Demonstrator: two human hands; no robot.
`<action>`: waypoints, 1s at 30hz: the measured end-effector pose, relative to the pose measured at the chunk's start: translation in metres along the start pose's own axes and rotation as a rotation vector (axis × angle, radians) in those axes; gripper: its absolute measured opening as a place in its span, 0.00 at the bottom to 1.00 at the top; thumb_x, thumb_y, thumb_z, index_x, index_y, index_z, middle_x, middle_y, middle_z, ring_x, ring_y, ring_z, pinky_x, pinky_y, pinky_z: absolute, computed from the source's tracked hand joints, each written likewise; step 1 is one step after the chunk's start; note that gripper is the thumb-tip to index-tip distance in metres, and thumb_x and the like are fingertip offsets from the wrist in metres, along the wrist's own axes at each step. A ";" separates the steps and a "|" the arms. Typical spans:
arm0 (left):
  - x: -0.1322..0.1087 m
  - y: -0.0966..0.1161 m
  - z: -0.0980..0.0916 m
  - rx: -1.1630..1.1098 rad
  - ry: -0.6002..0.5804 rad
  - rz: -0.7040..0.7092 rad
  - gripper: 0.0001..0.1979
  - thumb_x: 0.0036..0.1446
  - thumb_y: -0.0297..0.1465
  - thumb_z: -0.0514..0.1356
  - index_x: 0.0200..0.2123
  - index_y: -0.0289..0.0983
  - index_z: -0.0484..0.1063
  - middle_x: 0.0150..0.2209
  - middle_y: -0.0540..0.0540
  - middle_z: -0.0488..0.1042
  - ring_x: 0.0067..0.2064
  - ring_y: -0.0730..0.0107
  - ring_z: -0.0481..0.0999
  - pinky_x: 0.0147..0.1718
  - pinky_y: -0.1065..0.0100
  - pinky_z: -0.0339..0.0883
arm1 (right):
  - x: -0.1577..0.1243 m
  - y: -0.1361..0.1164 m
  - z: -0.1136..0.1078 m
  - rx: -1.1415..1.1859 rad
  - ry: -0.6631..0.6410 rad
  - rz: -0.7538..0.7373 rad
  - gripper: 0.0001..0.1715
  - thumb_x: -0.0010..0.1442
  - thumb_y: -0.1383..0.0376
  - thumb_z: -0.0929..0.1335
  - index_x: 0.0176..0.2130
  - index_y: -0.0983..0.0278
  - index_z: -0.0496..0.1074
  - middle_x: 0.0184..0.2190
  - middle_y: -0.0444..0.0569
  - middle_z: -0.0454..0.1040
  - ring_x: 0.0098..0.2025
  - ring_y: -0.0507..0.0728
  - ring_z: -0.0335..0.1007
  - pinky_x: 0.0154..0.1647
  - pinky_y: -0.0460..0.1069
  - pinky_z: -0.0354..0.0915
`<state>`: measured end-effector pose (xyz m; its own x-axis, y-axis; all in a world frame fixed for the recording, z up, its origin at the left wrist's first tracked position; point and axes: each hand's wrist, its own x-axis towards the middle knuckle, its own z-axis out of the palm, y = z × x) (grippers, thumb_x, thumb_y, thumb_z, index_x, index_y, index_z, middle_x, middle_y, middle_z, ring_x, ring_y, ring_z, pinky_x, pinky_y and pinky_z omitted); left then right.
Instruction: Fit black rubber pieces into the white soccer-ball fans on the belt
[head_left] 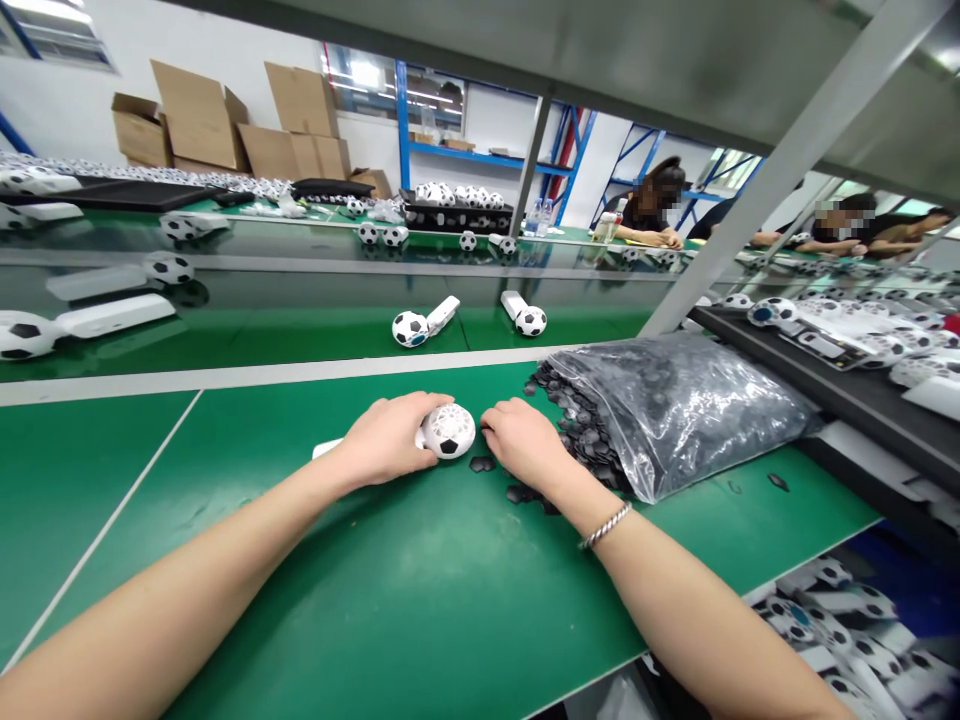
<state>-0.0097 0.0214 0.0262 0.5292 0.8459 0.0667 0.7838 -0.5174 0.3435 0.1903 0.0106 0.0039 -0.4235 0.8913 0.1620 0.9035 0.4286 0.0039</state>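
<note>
My left hand (386, 438) is wrapped round the white handle of a football-patterned hand fan (448, 430) that rests on the green table (420, 590). The fan's round head points right, with one black patch on its front. My right hand (525, 442), fingers curled, rests just right of the head, over loose black patches (482, 464). What its fingertips pinch is hidden. A silver bracelet (604, 526) sits on my right wrist.
A clear bag of black patches (675, 410) lies right of my hands, with patches spilling out. Two finished fans (414, 326) (526, 316) lie on the belt behind. More fans fill trays at left, right and below. Two people sit at the far bench.
</note>
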 end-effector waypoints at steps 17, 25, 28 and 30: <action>0.001 -0.004 -0.003 0.018 -0.010 0.049 0.35 0.39 0.53 0.58 0.49 0.43 0.65 0.45 0.45 0.71 0.47 0.52 0.65 0.47 0.55 0.53 | -0.004 -0.013 0.004 1.272 -0.002 0.059 0.06 0.51 0.64 0.67 0.30 0.65 0.69 0.25 0.42 0.69 0.24 0.48 0.62 0.26 0.44 0.61; 0.001 -0.001 0.003 0.046 0.067 0.034 0.33 0.39 0.54 0.58 0.47 0.42 0.67 0.42 0.45 0.73 0.44 0.54 0.67 0.46 0.55 0.54 | -0.003 -0.016 0.010 1.263 0.061 0.102 0.09 0.50 0.63 0.68 0.27 0.64 0.64 0.22 0.39 0.65 0.22 0.47 0.60 0.23 0.43 0.60; 0.000 0.002 0.003 0.051 0.082 0.022 0.31 0.41 0.53 0.57 0.46 0.42 0.67 0.41 0.45 0.73 0.43 0.54 0.67 0.45 0.55 0.54 | -0.005 -0.019 0.013 1.207 0.092 0.122 0.08 0.51 0.63 0.67 0.28 0.63 0.63 0.23 0.40 0.65 0.23 0.48 0.61 0.24 0.43 0.61; 0.000 0.005 0.004 0.052 0.096 0.012 0.30 0.42 0.53 0.57 0.45 0.41 0.68 0.41 0.45 0.73 0.43 0.54 0.67 0.44 0.56 0.55 | -0.005 -0.022 0.014 1.175 0.119 0.132 0.07 0.52 0.63 0.67 0.28 0.63 0.62 0.23 0.40 0.65 0.24 0.48 0.62 0.25 0.43 0.61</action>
<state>-0.0048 0.0180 0.0244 0.5069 0.8469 0.1607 0.7947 -0.5313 0.2934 0.1720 -0.0014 -0.0111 -0.2674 0.9459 0.1840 0.2995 0.2631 -0.9171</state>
